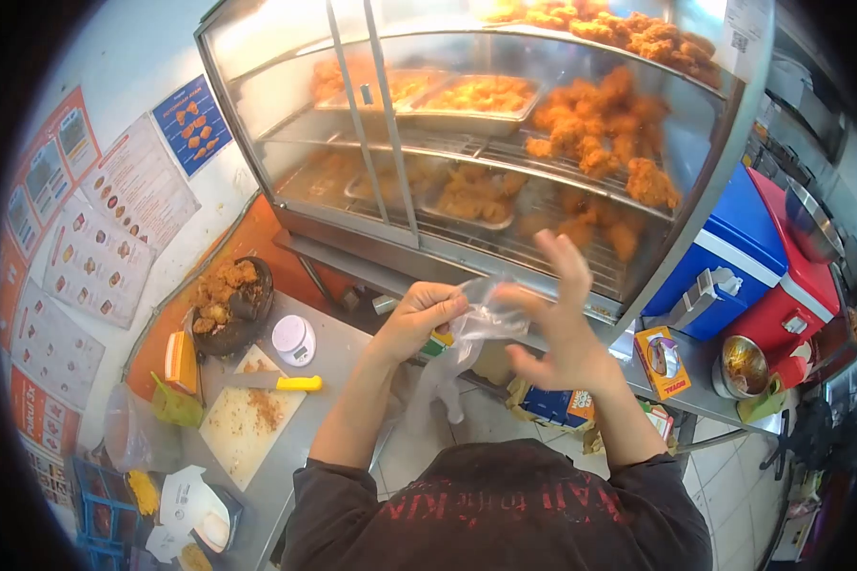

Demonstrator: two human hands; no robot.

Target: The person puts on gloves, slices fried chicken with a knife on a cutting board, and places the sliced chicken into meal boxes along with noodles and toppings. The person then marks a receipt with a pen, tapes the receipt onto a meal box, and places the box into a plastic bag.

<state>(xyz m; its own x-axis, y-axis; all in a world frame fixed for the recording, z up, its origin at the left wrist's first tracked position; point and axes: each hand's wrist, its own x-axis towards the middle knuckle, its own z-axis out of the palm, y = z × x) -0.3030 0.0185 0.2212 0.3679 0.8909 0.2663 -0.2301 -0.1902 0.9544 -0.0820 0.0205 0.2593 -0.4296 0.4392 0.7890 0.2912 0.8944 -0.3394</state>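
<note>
In the middle of the head view, my left hand (427, 319) pinches the edge of a clear plastic glove (462, 347), whose limp fingers hang down. My right hand (564, 328) is just right of it, fingers spread, partly blurred, near or against the plastic. Both hands are in front of a glass display cabinet (405, 238) with fried chicken (605, 124) on its shelves. Below and left of my left hand lies a knife with a yellow handle (298, 383) on a white cutting board (248, 423) strewn with crumbs.
A white scale (293, 340) and a dark stone mortar with chicken (233, 303) stand at left. Blue (719, 257) and red (786, 276) cool boxes, an orange box (664, 362) and a metal bowl (741, 367) are at right. Cartons (554, 404) lie below my right hand.
</note>
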